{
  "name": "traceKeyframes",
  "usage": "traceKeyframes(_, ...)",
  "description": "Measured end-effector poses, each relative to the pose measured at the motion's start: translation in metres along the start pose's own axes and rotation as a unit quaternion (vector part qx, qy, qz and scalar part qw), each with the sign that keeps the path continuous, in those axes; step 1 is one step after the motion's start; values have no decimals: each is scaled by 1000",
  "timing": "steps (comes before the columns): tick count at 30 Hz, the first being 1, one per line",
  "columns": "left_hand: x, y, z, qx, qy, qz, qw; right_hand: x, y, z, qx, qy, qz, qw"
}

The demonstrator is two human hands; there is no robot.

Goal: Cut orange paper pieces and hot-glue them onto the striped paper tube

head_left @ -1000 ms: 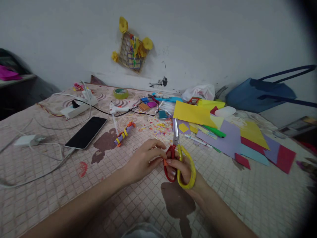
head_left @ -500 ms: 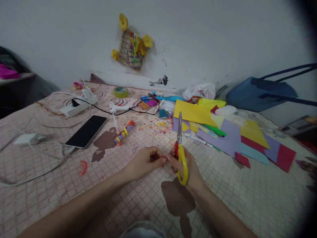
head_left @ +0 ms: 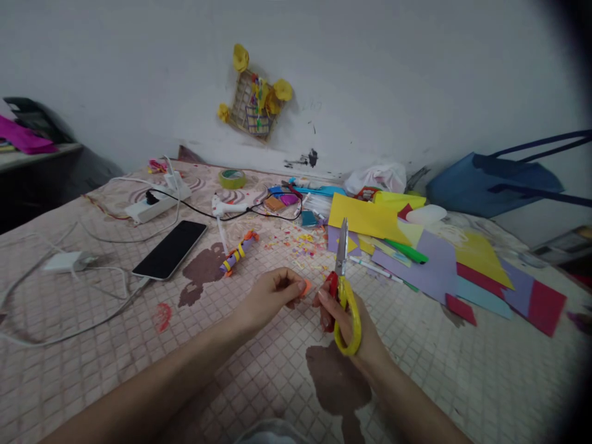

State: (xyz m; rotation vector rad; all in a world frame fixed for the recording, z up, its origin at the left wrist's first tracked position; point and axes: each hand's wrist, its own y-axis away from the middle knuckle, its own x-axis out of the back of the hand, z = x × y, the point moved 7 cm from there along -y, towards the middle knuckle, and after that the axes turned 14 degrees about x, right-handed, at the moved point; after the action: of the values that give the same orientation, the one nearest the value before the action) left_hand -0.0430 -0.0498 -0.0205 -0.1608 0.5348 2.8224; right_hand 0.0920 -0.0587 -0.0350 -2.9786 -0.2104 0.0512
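Observation:
Between the thumb and fingers of my left hand (head_left: 272,297) is a small orange piece of paper (head_left: 306,287), mostly covered by the fingertips. My right hand (head_left: 354,320) is closed around scissors (head_left: 343,262) with one yellow and one red handle; their blades point up and away from me and look shut. The two hands are a short way apart above the checked cloth. Beyond my left hand lies a purple paper roll (head_left: 239,253) with yellow bands and orange ends. Tiny paper scraps (head_left: 303,240) are scattered past both hands.
Coloured paper sheets (head_left: 428,259) spread across the right side. On the left are a phone (head_left: 171,250) on a cable, a charger (head_left: 68,261) and a power strip (head_left: 157,200). A white glue gun (head_left: 229,206) and a tape roll (head_left: 232,179) lie farther back. A blue bag (head_left: 490,185) stands at right.
My hands have drawn apart; before, their fingertips met at the orange piece. Now it shows in my left fingers, and the scissors stay in my right hand. The view has shifted slightly.

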Motion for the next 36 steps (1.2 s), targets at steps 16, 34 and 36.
traceKeyframes(16,32,7,28,-71,87,101,989,-23,20,-1,23,62,-163,984)
traceKeyframes(34,33,13,31,-94,139,121,978,-25,22,-8,14,206,-202,957)
traceKeyframes(36,32,14,31,-93,139,121,978,-25,21,-9,11,220,-203,954)
